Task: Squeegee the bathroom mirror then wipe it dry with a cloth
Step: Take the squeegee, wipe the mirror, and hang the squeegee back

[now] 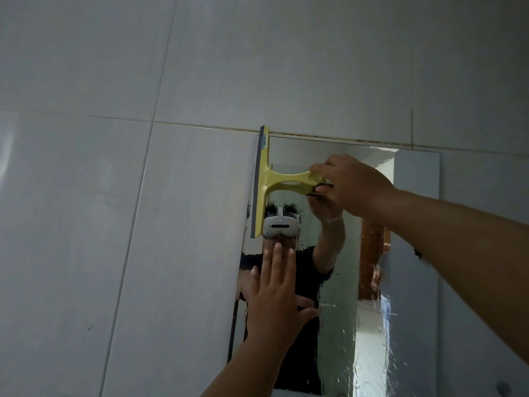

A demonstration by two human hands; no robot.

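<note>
- Grey tiled wall (114,196) surrounds the wet mirror (372,325).
- Yellow squeegee (267,179) is gripped by the right hand (352,184), blade upright at the mirror's left edge.
- Left hand (274,293) is pressed flat, fingers straight, against the glass.

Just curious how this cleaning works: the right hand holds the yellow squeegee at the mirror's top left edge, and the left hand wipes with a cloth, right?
Not quite. The head view shows the left hand bare and flat against the mirror, with no cloth. The right hand does hold the yellow squeegee there.
</note>
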